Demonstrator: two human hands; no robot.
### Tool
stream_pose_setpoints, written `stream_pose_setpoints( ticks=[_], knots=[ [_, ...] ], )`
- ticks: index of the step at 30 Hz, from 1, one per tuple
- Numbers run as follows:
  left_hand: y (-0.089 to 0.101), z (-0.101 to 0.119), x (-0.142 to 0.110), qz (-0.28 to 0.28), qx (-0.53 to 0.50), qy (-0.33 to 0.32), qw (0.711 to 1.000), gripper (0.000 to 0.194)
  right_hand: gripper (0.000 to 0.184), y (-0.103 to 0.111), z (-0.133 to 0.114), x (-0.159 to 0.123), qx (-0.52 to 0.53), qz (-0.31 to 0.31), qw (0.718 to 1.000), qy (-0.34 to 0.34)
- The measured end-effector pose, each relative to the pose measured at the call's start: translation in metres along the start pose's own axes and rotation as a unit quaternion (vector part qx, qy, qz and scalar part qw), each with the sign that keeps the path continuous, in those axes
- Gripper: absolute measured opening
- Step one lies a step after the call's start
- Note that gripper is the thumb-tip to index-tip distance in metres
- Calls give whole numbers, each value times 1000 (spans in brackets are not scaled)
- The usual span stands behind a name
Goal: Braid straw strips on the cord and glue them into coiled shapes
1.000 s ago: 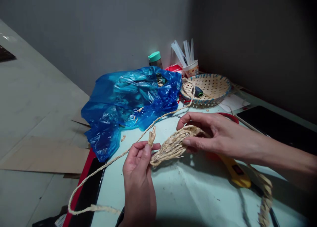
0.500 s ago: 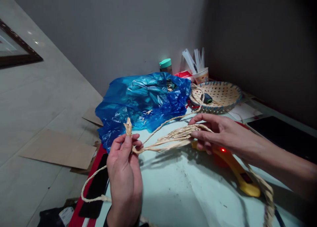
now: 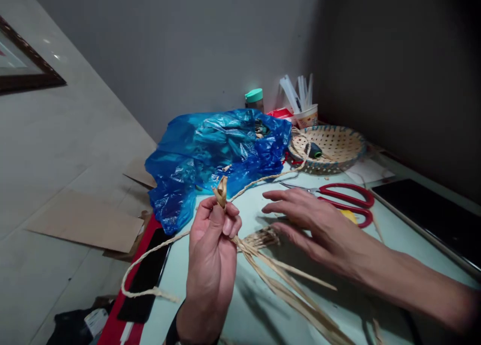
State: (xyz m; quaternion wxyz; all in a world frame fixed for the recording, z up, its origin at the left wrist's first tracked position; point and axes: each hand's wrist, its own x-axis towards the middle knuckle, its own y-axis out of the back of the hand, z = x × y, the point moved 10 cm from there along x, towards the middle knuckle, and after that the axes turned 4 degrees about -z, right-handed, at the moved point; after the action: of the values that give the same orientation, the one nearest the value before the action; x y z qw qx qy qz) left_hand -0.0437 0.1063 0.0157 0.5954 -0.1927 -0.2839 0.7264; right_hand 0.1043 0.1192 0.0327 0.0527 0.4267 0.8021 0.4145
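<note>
My left hand (image 3: 214,254) pinches a bundle of pale dried plant strands, a braid-like straw piece (image 3: 221,190), whose folded tip sticks up above the thumb. Loose straw strands (image 3: 289,291) trail from below this hand toward the lower right. A darker-ended woven bit (image 3: 263,238) juts out beside them. My right hand (image 3: 319,224) hovers palm down over the table with fingers apart, holding nothing visible. Just behind it lie red-handled scissors (image 3: 364,197), partly covered by the hand. A yellow object (image 3: 349,215) shows through one handle loop, mostly hidden.
A twisted cord (image 3: 140,265) loops over a black phone (image 3: 145,290) at the left edge. Behind are a blue plastic bag (image 3: 210,144), a woven basket (image 3: 343,139) with a dark thread spool (image 3: 314,150), and a paper cup (image 3: 307,117). A black tablet (image 3: 424,219) lies right.
My right hand has let go of the strands and opened. The strands now hang to the lower right. My left hand has shifted right with the piece, and the scissors have come into fuller view.
</note>
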Motion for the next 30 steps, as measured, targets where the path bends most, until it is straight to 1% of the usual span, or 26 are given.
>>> stream_pose_setpoints(
  ticks=[1, 2, 3, 5, 7, 9, 11, 13, 15, 17, 19, 20, 22, 25, 28, 30],
  knots=[
    [-2, -3, -1, -6, 4, 6, 1000, 3, 26, 4, -1, 1, 26, 5, 1000, -12],
    [-3, -7, -3, -11, 9, 11, 1000, 3, 25, 3, 1, 2, 66, -8, 997, -37],
    [-5, -10, -4, -15, 15, 16, 1000, 3, 25, -3, 2, 2, 116, -43, 990, -64],
    [-8, -16, -8, -22, 25, 26, 999, 5, 30, -21, 1, -2, 212, -118, 965, -104],
    [-10, -23, -12, -29, 29, 39, 998, 5, 32, -39, -5, -8, 300, -171, 930, -124],
    [-12, -31, -15, -34, 27, 57, 997, 4, 26, -52, -7, -14, 364, -192, 900, -142],
    [-13, -37, -17, -34, 20, 77, 996, 3, 18, -59, -5, -18, 387, -186, 888, -166],
    [-11, -42, -17, -21, 22, 90, 995, 5, 14, -60, 0, -19, 375, -175, 892, -182],
    [-6, -42, -16, 3, 43, 92, 995, 10, 12, -58, 4, -18, 360, -166, 900, -182],
    [-2, -43, -15, 18, 71, 103, 992, 16, 13, -49, 10, -15, 330, -138, 917, -177],
    [0, -48, -16, 17, 93, 134, 986, 21, 16, -38, 18, -13, 289, -100, 935, -178],
    [0, -53, -18, 10, 100, 156, 983, 21, 17, -34, 22, -12, 272, -88, 941, -180],
    [-2, -59, -21, -9, 104, 189, 976, 17, 20, -30, 27, -13, 263, -79, 944, -186],
    [-6, -62, -24, -31, 106, 197, 974, 17, 24, -23, 26, -13, 243, -61, 952, -178],
    [-3, -61, -27, -11, 115, 198, 973, 17, 30, -11, 23, -12, 170, -44, 968, -180],
    [-2, -64, -31, 11, 114, 217, 969, 16, 23, 0, 24, -12, 150, -22, 971, -185]
  ],
)
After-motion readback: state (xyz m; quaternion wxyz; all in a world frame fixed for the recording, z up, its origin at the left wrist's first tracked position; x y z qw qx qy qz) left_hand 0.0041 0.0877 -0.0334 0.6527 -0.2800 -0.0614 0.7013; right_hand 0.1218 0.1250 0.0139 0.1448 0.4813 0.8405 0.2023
